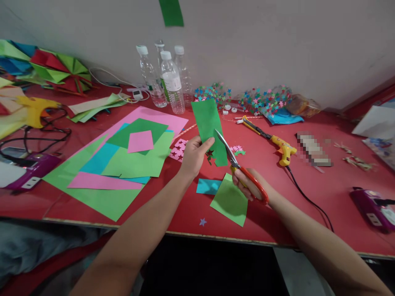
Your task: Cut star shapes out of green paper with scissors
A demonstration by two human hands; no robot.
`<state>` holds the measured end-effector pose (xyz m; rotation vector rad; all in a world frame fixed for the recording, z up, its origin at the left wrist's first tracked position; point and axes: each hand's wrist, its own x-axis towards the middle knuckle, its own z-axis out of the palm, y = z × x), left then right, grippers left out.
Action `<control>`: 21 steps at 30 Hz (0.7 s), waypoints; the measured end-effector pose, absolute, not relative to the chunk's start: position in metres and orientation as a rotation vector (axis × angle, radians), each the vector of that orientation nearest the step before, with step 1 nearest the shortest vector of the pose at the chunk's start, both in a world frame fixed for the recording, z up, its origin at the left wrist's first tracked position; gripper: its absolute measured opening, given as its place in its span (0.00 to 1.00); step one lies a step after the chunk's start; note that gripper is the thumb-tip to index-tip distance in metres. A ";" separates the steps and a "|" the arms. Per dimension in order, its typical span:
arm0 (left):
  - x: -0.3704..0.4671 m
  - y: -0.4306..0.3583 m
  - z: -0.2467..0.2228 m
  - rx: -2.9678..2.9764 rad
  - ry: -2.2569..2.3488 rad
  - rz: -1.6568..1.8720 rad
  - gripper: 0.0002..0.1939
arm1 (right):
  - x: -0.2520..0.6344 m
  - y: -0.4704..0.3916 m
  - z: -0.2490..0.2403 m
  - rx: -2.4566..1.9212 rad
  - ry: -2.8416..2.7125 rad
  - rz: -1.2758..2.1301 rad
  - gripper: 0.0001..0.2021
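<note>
My left hand [195, 155] is closed on a dark green paper strip [208, 119], thumb on its face, holding it above the table. Star-shaped holes show near the strip's lower edge. Red-handled scissors [253, 184] are in my right hand [247, 185], its fingers around the handles. The blades point up and left, and their tips lie at the strip's right edge. Below the hands, a light green sheet [230, 203] and a small blue piece [208, 186] lie on the red table [185, 213].
Stacked coloured sheets [92, 201] cover the left side. Plastic bottles [173, 86] stand at the wall beside bags of stars [265, 98]. A yellow glue gun [284, 150] lies right, its cable running forward. Purple power strips [370, 209] [37, 170] sit at both sides.
</note>
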<state>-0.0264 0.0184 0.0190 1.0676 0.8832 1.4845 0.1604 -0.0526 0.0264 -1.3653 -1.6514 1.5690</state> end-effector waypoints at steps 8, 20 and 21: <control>-0.024 0.016 0.021 1.055 0.886 1.476 0.10 | 0.153 -0.058 0.030 -1.472 -1.587 1.534 0.27; -0.028 0.017 0.024 1.082 0.898 1.417 0.11 | 0.155 -0.056 0.031 -1.469 -1.621 1.488 0.25; -0.028 0.017 0.024 1.080 0.893 1.414 0.11 | 0.155 -0.056 0.031 -1.461 -1.623 1.492 0.25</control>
